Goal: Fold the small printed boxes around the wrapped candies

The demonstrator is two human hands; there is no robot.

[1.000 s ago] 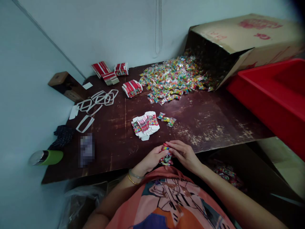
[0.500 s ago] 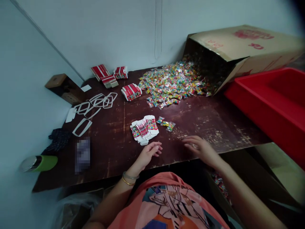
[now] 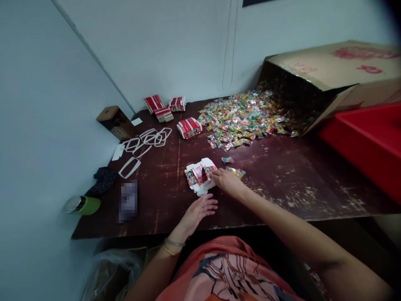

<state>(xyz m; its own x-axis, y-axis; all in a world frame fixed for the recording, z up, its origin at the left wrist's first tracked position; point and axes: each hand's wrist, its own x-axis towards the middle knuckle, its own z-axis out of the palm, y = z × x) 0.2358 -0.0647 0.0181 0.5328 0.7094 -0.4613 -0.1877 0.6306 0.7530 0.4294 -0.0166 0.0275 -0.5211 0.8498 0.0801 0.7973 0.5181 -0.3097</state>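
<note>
A small fanned stack of flat printed cartons (image 3: 194,175), red and white with coloured dots, lies on the dark brown table in front of me. My right hand (image 3: 228,182) reaches over its right end, fingertips pinched on the edge of a carton there. Just below the stack hovers my left hand (image 3: 199,211), fingers stretched and apart, holding nothing. Behind my right hand lie a candy packet (image 3: 227,159) and more clear packets (image 3: 238,172), partly covered by that hand.
A heap of candy packets (image 3: 244,119) spills from a cardboard box (image 3: 332,69) lying on its side. A red bin (image 3: 369,142) stands at right. Carton bundles (image 3: 189,127), white bands (image 3: 130,167), a green bottle (image 3: 89,205) and a wooden box (image 3: 116,122) occupy the left.
My right hand has moved left from bare table onto the carton stack and closed on its right end. My left hand's fingers have spread. The view has turned slightly left.
</note>
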